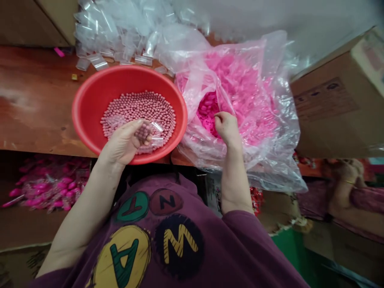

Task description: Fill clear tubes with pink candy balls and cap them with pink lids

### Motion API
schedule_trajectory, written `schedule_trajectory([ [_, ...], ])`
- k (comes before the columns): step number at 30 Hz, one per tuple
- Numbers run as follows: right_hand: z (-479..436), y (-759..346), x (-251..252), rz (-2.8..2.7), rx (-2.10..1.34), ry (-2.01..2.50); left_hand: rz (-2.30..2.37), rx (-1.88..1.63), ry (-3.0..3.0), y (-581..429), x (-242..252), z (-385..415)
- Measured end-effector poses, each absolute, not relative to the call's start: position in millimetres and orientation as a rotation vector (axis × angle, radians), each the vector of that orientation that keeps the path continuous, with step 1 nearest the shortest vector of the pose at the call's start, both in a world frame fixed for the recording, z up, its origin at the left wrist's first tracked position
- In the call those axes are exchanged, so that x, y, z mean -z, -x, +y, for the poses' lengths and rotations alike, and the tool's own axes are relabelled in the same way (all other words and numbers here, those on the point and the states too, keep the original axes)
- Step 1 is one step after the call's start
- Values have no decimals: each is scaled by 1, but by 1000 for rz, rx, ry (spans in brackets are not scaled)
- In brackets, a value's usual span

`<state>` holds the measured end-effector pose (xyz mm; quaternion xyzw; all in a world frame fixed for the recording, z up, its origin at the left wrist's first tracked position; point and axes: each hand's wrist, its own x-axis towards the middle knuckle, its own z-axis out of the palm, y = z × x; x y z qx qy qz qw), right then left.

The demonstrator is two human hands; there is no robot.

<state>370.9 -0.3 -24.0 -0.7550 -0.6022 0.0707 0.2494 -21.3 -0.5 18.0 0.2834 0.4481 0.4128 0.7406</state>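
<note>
My left hand is over the red basin, its fingers curled around several clear plastic tubes with pink beads showing among them. Small round pink beads lie in the bottom of the basin. To its right is a large clear plastic bag full of bright pink plastic pieces. My right hand is closed at the bag's opening, close to the pink pieces and a fold of the plastic. What its fingertips pinch is hidden.
A heap of clear plastic tubes lies behind the basin. Cardboard boxes stand at right and far left. Below the wooden table, a shelf holds pink pieces. Another person's arm is at the far right.
</note>
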Motion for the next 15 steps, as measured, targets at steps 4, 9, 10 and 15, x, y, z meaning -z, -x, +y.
schedule_trajectory([
  [4,23,-349,29,-1693,-133,2125,1021,-973,-604,21,-17,-3],
  [9,57,-327,34,-1727,-45,2317,1028,-995,-574,21,-17,-3],
  [10,60,-325,35,-1755,-35,2344,1028,-999,-580,21,-17,-3],
  [15,53,-336,37,-1688,-131,2179,1024,-1012,-614,22,-16,-3],
])
